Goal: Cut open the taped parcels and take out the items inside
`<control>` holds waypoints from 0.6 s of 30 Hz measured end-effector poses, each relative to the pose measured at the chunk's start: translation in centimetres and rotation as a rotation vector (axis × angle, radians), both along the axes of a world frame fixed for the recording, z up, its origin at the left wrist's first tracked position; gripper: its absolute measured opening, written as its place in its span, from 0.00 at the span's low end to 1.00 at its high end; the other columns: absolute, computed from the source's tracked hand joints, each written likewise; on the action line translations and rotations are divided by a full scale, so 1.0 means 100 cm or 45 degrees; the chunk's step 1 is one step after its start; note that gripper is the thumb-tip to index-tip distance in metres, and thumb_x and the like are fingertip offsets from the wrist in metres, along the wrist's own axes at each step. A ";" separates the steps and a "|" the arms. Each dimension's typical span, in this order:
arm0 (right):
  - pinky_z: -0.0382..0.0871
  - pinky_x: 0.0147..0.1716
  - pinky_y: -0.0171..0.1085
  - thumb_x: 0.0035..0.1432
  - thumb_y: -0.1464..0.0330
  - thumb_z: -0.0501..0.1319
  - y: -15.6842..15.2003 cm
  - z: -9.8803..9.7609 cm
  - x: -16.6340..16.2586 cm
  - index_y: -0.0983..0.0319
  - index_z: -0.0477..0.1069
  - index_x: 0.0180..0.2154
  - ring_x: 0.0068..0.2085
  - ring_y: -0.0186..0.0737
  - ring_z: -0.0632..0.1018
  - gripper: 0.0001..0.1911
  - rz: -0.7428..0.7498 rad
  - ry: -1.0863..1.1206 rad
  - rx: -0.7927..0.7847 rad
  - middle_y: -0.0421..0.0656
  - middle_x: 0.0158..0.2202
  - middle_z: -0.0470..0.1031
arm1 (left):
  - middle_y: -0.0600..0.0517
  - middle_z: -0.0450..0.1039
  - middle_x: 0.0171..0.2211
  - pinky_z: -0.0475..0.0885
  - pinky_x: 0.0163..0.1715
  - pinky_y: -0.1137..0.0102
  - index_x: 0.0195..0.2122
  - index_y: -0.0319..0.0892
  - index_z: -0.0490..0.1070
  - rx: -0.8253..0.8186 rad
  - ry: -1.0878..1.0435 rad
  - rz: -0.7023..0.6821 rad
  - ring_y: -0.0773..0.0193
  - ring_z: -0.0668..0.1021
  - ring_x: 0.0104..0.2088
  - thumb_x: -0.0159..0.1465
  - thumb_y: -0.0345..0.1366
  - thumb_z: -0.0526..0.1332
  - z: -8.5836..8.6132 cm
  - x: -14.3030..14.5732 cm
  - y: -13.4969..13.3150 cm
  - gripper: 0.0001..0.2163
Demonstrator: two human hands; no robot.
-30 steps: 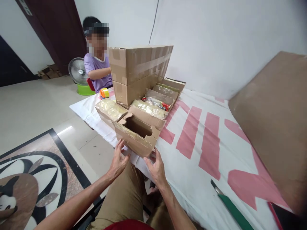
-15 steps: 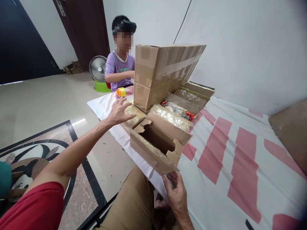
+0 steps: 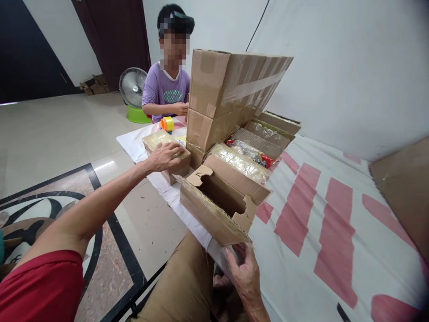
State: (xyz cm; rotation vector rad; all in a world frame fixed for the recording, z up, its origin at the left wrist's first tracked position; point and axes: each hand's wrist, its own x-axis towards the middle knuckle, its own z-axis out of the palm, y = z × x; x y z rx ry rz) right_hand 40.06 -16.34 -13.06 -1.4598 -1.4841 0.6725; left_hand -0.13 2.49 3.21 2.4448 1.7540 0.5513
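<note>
My left hand (image 3: 166, 157) lies on top of a small closed cardboard box (image 3: 167, 156) at the table's left edge, fingers curled over its lid. My right hand (image 3: 241, 268) holds the near corner of an open, empty cardboard box (image 3: 219, 203) that juts over the table's front edge. Behind it stands a row of open boxes (image 3: 254, 147) with plastic-wrapped goods inside. Two taped cardboard cartons (image 3: 231, 94) are stacked behind them.
A white cloth with red stripes (image 3: 308, 214) covers the table. A person in a purple shirt (image 3: 166, 89) sits at the far end beside an orange and yellow tape roll (image 3: 167, 124). A fan (image 3: 132, 89) stands on the floor. A cardboard sheet (image 3: 402, 188) leans at right.
My left hand left the open box, reached out to the left and came down on the small closed box. My right hand stayed at the open box's near corner. The view turned left.
</note>
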 end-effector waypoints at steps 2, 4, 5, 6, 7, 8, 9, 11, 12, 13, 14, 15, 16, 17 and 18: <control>0.82 0.47 0.50 0.59 0.54 0.66 0.001 0.004 -0.002 0.59 0.73 0.53 0.46 0.52 0.84 0.25 0.018 -0.008 0.012 0.52 0.49 0.82 | 0.44 0.69 0.67 0.55 0.65 0.45 0.60 0.52 0.74 0.011 -0.044 0.089 0.41 0.68 0.66 0.68 0.49 0.56 -0.002 -0.018 0.000 0.22; 0.81 0.48 0.50 0.59 0.54 0.66 0.001 0.010 -0.003 0.60 0.73 0.54 0.47 0.52 0.84 0.25 0.031 -0.031 0.032 0.52 0.49 0.82 | 0.45 0.70 0.66 0.53 0.66 0.44 0.58 0.53 0.75 0.033 -0.111 0.174 0.40 0.68 0.66 0.67 0.49 0.57 -0.003 -0.033 -0.002 0.21; 0.81 0.48 0.50 0.59 0.53 0.66 -0.001 0.013 -0.003 0.60 0.73 0.53 0.47 0.52 0.84 0.25 0.024 -0.051 0.045 0.52 0.48 0.82 | 0.45 0.70 0.66 0.52 0.67 0.44 0.58 0.53 0.76 0.037 -0.146 0.199 0.40 0.68 0.66 0.67 0.50 0.58 -0.003 -0.038 -0.004 0.21; 0.81 0.47 0.50 0.60 0.53 0.65 -0.003 0.016 -0.001 0.60 0.74 0.53 0.47 0.52 0.84 0.24 0.004 -0.079 0.055 0.51 0.48 0.83 | 0.46 0.70 0.66 0.51 0.67 0.44 0.57 0.53 0.76 0.029 -0.179 0.208 0.40 0.67 0.67 0.66 0.50 0.58 -0.002 -0.043 -0.006 0.20; 0.81 0.45 0.49 0.60 0.53 0.65 -0.007 0.019 0.001 0.59 0.75 0.51 0.45 0.52 0.84 0.23 -0.030 -0.114 0.067 0.51 0.46 0.83 | 0.46 0.70 0.66 0.51 0.68 0.44 0.57 0.53 0.76 0.014 -0.216 0.203 0.40 0.66 0.67 0.66 0.51 0.59 -0.001 -0.046 -0.009 0.21; 0.81 0.44 0.49 0.61 0.53 0.64 -0.012 0.021 0.004 0.59 0.76 0.50 0.43 0.52 0.84 0.21 -0.063 -0.155 0.079 0.50 0.44 0.83 | 0.46 0.69 0.67 0.50 0.69 0.44 0.57 0.52 0.76 0.001 -0.262 0.195 0.40 0.65 0.68 0.66 0.51 0.59 0.001 -0.049 -0.012 0.21; 0.81 0.43 0.48 0.63 0.53 0.64 -0.018 0.023 0.006 0.58 0.77 0.47 0.41 0.51 0.84 0.19 -0.078 -0.198 0.096 0.49 0.42 0.84 | 0.45 0.68 0.68 0.50 0.70 0.45 0.58 0.50 0.76 0.003 -0.323 0.199 0.40 0.64 0.69 0.66 0.52 0.60 0.003 -0.053 -0.015 0.23; 0.81 0.41 0.46 0.65 0.55 0.63 -0.032 0.026 0.007 0.57 0.80 0.43 0.37 0.49 0.84 0.14 -0.018 -0.252 0.123 0.47 0.37 0.84 | 0.44 0.66 0.69 0.49 0.72 0.48 0.60 0.45 0.74 0.073 -0.517 0.295 0.41 0.62 0.71 0.66 0.53 0.61 0.009 -0.062 -0.020 0.26; 0.82 0.40 0.45 0.66 0.57 0.63 -0.039 0.027 0.003 0.56 0.80 0.42 0.36 0.48 0.84 0.12 0.080 -0.255 0.118 0.46 0.36 0.84 | 0.43 0.64 0.70 0.48 0.73 0.50 0.61 0.42 0.72 0.131 -0.642 0.385 0.43 0.60 0.72 0.65 0.53 0.63 0.012 -0.068 -0.021 0.28; 0.82 0.39 0.43 0.66 0.59 0.63 -0.045 0.029 -0.004 0.56 0.81 0.43 0.35 0.47 0.84 0.11 0.221 -0.247 0.098 0.46 0.36 0.84 | 0.43 0.62 0.71 0.46 0.74 0.52 0.63 0.40 0.70 0.185 -0.763 0.486 0.44 0.58 0.73 0.65 0.52 0.65 0.014 -0.076 -0.022 0.30; 0.83 0.38 0.42 0.66 0.62 0.62 -0.050 0.030 -0.016 0.55 0.81 0.44 0.36 0.47 0.85 0.10 0.379 -0.233 0.074 0.45 0.38 0.85 | 0.42 0.59 0.72 0.44 0.75 0.54 0.65 0.37 0.66 0.224 -0.871 0.581 0.46 0.56 0.73 0.64 0.51 0.67 0.015 -0.085 -0.020 0.33; 0.84 0.40 0.42 0.66 0.64 0.62 -0.053 0.032 -0.031 0.55 0.81 0.47 0.39 0.47 0.86 0.12 0.526 -0.220 0.054 0.45 0.41 0.85 | 0.41 0.56 0.73 0.42 0.75 0.54 0.67 0.35 0.62 0.245 -0.962 0.660 0.46 0.54 0.74 0.64 0.50 0.68 0.015 -0.094 -0.018 0.36; 0.84 0.43 0.43 0.65 0.67 0.62 -0.053 0.035 -0.050 0.54 0.80 0.52 0.43 0.48 0.86 0.15 0.652 -0.210 0.044 0.46 0.45 0.85 | 0.39 0.52 0.75 0.42 0.75 0.53 0.69 0.33 0.58 0.249 -1.037 0.721 0.46 0.52 0.74 0.64 0.50 0.68 0.014 -0.102 -0.014 0.38; 0.84 0.49 0.46 0.63 0.68 0.62 -0.050 0.038 -0.072 0.55 0.78 0.57 0.49 0.51 0.85 0.20 0.739 -0.205 0.054 0.47 0.51 0.84 | 0.37 0.49 0.75 0.43 0.75 0.52 0.70 0.31 0.54 0.243 -1.099 0.767 0.45 0.51 0.75 0.65 0.50 0.68 0.011 -0.110 -0.009 0.40; 0.81 0.55 0.50 0.62 0.70 0.61 -0.042 0.040 -0.097 0.55 0.74 0.62 0.56 0.53 0.82 0.27 0.776 -0.194 0.071 0.48 0.57 0.81 | 0.35 0.47 0.76 0.46 0.74 0.51 0.70 0.30 0.51 0.234 -1.159 0.808 0.44 0.51 0.74 0.66 0.52 0.66 0.008 -0.117 -0.003 0.42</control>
